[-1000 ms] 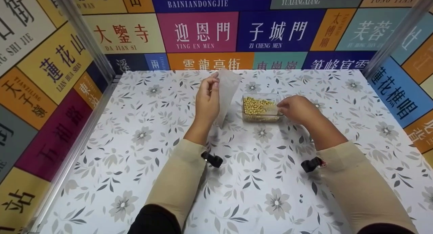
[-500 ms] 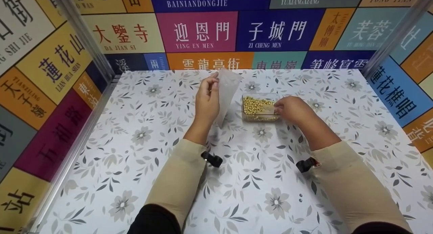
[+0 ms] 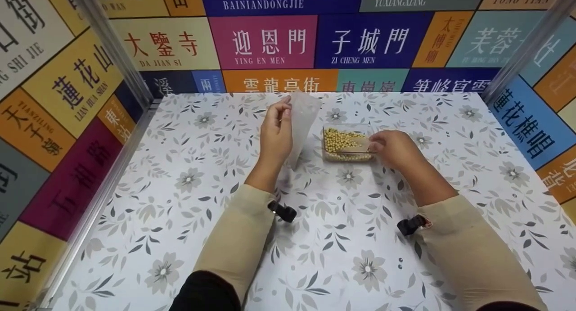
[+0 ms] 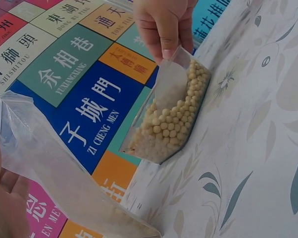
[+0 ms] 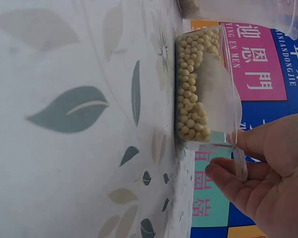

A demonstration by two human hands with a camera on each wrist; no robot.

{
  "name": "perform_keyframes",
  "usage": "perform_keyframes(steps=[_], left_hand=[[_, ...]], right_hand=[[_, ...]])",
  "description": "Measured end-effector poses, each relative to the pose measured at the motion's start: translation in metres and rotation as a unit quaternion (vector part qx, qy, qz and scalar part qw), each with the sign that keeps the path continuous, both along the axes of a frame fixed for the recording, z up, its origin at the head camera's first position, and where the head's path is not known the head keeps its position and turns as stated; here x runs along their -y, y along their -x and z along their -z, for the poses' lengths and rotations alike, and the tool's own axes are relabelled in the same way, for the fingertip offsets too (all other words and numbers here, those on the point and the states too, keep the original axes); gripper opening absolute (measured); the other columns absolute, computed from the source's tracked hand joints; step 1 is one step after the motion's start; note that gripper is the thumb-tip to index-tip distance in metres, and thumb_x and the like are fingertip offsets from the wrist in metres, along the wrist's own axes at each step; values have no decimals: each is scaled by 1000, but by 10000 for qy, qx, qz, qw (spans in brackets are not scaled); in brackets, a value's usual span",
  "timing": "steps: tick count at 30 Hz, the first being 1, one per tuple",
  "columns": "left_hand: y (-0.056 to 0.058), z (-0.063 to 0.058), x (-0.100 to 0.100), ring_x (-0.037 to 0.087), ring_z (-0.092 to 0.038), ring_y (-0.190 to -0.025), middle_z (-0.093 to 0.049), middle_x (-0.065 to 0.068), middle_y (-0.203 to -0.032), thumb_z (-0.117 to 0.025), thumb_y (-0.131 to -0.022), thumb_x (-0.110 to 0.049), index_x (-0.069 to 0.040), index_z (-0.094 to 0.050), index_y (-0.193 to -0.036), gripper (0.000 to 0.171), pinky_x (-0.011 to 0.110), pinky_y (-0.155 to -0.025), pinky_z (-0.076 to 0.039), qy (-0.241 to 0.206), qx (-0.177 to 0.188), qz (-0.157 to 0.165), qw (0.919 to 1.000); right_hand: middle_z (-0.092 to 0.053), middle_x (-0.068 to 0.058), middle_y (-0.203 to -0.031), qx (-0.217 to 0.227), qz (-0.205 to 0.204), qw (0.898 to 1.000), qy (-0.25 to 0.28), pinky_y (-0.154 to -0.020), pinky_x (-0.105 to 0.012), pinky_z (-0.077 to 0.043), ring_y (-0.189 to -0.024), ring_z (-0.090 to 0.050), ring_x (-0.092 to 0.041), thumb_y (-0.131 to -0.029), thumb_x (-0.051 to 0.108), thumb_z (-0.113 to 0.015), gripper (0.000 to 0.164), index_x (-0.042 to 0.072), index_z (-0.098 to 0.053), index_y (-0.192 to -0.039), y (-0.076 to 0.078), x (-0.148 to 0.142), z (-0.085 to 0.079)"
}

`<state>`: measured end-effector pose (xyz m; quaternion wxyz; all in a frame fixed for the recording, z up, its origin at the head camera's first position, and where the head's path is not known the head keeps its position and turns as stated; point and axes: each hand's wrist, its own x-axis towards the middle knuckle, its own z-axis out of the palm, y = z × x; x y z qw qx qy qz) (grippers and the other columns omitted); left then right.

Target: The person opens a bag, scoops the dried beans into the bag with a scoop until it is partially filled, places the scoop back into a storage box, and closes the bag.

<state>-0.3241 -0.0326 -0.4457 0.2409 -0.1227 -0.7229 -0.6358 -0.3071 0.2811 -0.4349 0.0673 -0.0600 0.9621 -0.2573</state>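
My left hand (image 3: 276,131) holds a translucent plastic bag (image 3: 303,124) upright by its upper edge. Some pale contents show dimly at the bottom of the bag in the left wrist view. To the right of it sits a clear rectangular container (image 3: 325,153) holding round yellow soybeans (image 4: 173,124). At the container's right end, my right hand (image 3: 396,148) pinches the handle of a translucent plastic scoop (image 5: 216,89). The scoop's bowl dips into the soybeans, its lower part hidden among them.
A white tablecloth with grey flowers and leaves (image 3: 324,239) covers the table. Colourful panels with printed characters (image 3: 263,41) rise along the back and both sides. Dark wrist cameras (image 3: 282,211) are strapped to both sleeves.
My right hand has shifted slightly left with the scoop, then a little back to the right. The left hand and the bag have stayed nearly still.
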Motion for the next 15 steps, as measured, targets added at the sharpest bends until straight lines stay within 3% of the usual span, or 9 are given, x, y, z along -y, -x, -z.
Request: perform_keyframes(steps=[8,15], left_hand=[[1,1,0,16,-61,-143,-65,5,-153,-50,-113,-14,-4,-62,-118,17,26,-122,-47,-55,23,-6,10000],[0,1,0,16,-59,-145,-64,6,-154,-48,-114,-16,-3,-61,-119,19,26,-121,-47,23,47,-1,10000]], right_hand=[[-64,-25,-148,-268,130,9992,260,-123,-64,-41,-143,-55,-47,-111,20,-56,37,3,-65,-142,-3,-7,7],[-65,-23,-148,-237,341,9976,546,-114,-62,-50,-136,-61,-44,-112,24,-56,38,8,-65,-145,-8,-12,11]])
